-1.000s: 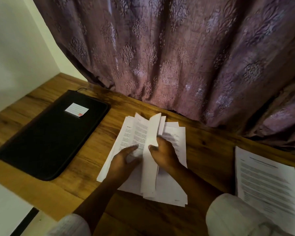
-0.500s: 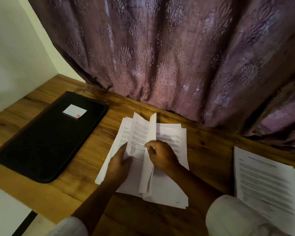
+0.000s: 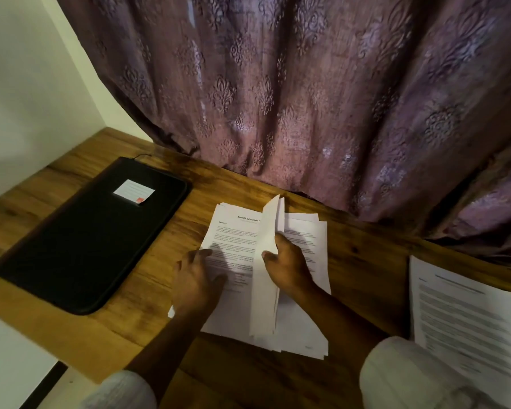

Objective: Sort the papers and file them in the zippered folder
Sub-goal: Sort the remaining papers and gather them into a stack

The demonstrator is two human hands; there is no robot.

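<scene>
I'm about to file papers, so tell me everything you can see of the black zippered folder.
The black zippered folder lies flat and apparently closed on the left of the wooden desk, at an angle. Its cover looks like matte fabric, corners rounded. A small white label with a red mark sits near its far end. Only the desk touches it; the papers lie apart.

Bare table strip (image 3: 154, 278) btwn folder (image 3: 80, 237) & centre paper stack (image 3: 301, 335): passable. Rear edge blocked by curtain (image 3: 307, 98). 2nd stack (image 3: 466, 314) occupies right side.
</scene>
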